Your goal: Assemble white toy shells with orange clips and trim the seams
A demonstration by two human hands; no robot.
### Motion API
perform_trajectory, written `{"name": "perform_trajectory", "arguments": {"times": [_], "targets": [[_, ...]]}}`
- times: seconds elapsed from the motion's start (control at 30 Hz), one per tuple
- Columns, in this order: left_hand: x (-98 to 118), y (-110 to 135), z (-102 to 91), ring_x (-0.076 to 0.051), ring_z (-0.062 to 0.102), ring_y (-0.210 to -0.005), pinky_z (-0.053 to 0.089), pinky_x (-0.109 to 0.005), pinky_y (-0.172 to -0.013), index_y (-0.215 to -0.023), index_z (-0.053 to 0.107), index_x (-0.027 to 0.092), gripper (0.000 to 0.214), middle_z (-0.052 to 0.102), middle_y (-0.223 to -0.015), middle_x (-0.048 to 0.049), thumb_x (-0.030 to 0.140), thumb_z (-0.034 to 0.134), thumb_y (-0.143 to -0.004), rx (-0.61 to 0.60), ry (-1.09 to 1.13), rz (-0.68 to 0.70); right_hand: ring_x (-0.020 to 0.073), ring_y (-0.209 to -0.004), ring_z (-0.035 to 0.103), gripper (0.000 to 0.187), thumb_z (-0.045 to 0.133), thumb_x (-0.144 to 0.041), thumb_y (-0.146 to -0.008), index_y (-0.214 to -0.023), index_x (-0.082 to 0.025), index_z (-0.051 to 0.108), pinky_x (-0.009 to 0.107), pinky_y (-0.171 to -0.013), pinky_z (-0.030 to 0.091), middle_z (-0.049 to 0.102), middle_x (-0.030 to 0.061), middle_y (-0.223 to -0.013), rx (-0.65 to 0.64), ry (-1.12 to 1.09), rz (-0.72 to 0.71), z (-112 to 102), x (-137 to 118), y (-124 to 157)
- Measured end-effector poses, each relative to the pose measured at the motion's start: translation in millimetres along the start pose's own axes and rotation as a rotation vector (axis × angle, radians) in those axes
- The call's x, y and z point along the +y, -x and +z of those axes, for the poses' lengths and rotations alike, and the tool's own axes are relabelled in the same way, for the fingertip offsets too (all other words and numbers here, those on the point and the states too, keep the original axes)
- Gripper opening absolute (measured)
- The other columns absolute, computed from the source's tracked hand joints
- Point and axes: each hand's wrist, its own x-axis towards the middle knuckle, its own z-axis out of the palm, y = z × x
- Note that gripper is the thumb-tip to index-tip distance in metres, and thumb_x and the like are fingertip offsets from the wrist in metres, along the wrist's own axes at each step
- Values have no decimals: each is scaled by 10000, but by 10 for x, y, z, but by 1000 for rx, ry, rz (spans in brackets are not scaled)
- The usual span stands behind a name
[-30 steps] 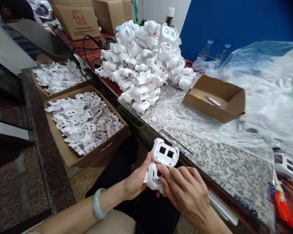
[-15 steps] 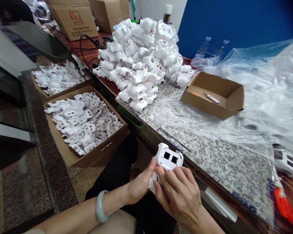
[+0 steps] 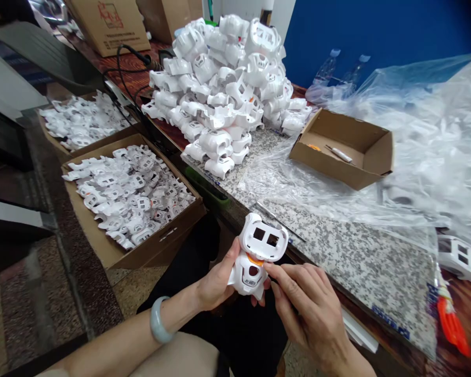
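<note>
My left hand (image 3: 219, 283), with a pale bangle on its wrist, is closed around a white plastic robot-toy shell (image 3: 264, 238) above my lap. The upper part has two square openings. An orange strip (image 3: 254, 260) runs across its neck, and the lower part has a rounded hole with small dark lettering beneath. My right hand (image 3: 312, 298) is on the right side of the shell, its index fingertip at the right end of the orange strip. The right thumb stands apart from that finger, and nothing shows between them.
A tall pile of white shells (image 3: 215, 99) stands on the speckled tabletop (image 3: 357, 262). Boxes of white parts (image 3: 131, 193) sit to the left. Beyond the table edge lie a thin metal rod (image 3: 278, 220), a shallow cardboard box (image 3: 333, 167) and plastic sheeting (image 3: 427, 136). Orange pieces (image 3: 453, 324) lie at right.
My right hand has drawn back right and down from the shell, its fingers loosening. The lower part and orange strip now show. The shell has shifted slightly left and up in my left hand.
</note>
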Motion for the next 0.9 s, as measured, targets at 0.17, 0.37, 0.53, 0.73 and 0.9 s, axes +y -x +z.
{"name": "perform_trajectory", "arguments": {"times": [0.17, 0.37, 0.53, 0.73, 0.9], "targets": [[16, 27, 9, -166, 570, -579, 422, -259, -526, -1004, 621, 63, 789, 616, -683, -89, 705, 191, -843, 4, -19, 11, 152, -747, 548, 314, 513, -107, -869, -1181, -100, 549, 340, -724, 393, 646, 78, -890, 8, 130, -34, 93, -68, -46], [-30, 64, -5, -156, 573, -608, 433, -242, -535, -942, 637, 91, 753, 623, -721, -88, 705, 212, -839, 71, -66, 23, 155, -729, 568, 289, 492, -126, -875, -1156, -111, 558, 351, -739, 389, 651, 47, -789, 1, 303, -43, 135, -139, -40], [7, 44, 9, -156, 568, -586, 427, -243, -528, -920, 638, 93, 750, 615, -673, -78, 718, 232, -829, 60, -32, 51, 158, -759, 574, 304, 492, -121, -873, -1171, -108, 551, 345, -726, 404, 656, 69, -877, -16, 176, -11, 129, -92, -65], [57, 43, 28, -149, 571, -594, 430, -250, -556, -888, 642, 92, 758, 613, -739, -84, 751, 280, -793, 45, -43, 70, 145, -767, 548, 385, 493, -96, -862, -1242, -150, 523, 312, -695, 385, 633, 62, -933, -6, 48, 34, 74, -59, -67], [28, 73, 34, -149, 563, -624, 430, -237, -570, -961, 650, 100, 754, 604, -695, -69, 741, 286, -801, 47, -55, 70, 136, -689, 500, 317, 487, -134, -876, -1180, -147, 575, 317, -675, 357, 602, 40, -812, -51, 112, -13, 52, -125, -95]]}}
